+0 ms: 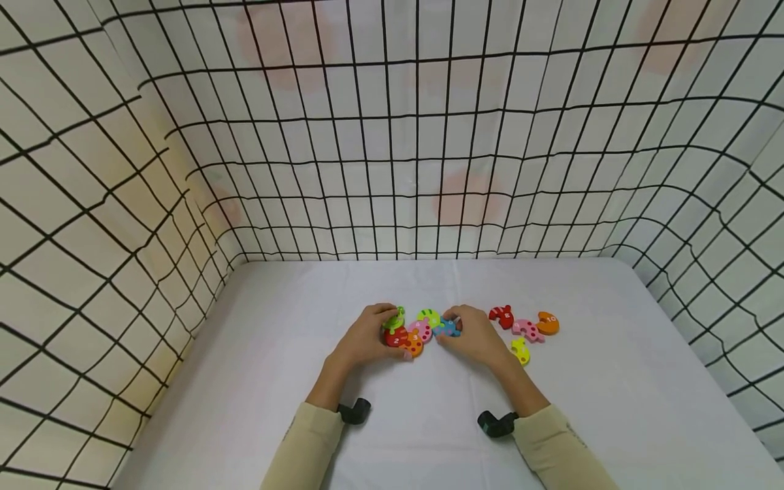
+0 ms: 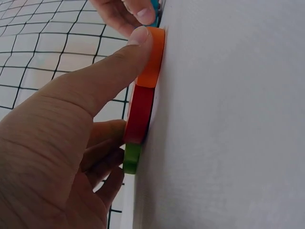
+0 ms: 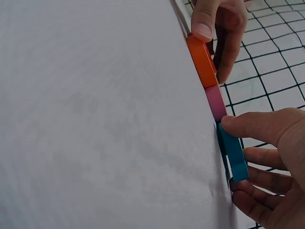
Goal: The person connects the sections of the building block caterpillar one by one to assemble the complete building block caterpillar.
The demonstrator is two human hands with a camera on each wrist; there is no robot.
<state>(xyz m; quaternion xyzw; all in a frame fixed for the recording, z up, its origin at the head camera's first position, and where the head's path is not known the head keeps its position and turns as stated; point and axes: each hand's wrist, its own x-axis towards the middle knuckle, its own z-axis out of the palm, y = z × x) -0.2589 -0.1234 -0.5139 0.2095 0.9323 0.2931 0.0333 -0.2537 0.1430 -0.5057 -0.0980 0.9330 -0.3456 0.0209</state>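
A chain of small painted number puzzle pieces lies on the white table between the two hands in the head view. It runs from a green piece (image 1: 395, 319) through a red piece marked 2 (image 1: 395, 339), an orange piece marked 3 (image 1: 414, 344) and a pink piece (image 1: 420, 329) to a light green piece (image 1: 428, 316). My left hand (image 1: 365, 336) grips the chain's left end, its thumb against the orange edge (image 2: 153, 59). My right hand (image 1: 478, 333) pinches a blue piece (image 3: 233, 152) at the right end. Fingers partly cover the blue piece.
Right of the right hand lie a red piece (image 1: 502, 316), a pink spotted piece (image 1: 528, 330), an orange piece marked 10 (image 1: 548, 323) and a yellow piece (image 1: 520, 350). Black wire mesh (image 1: 416, 163) surrounds the table (image 1: 422, 435) at the back and sides.
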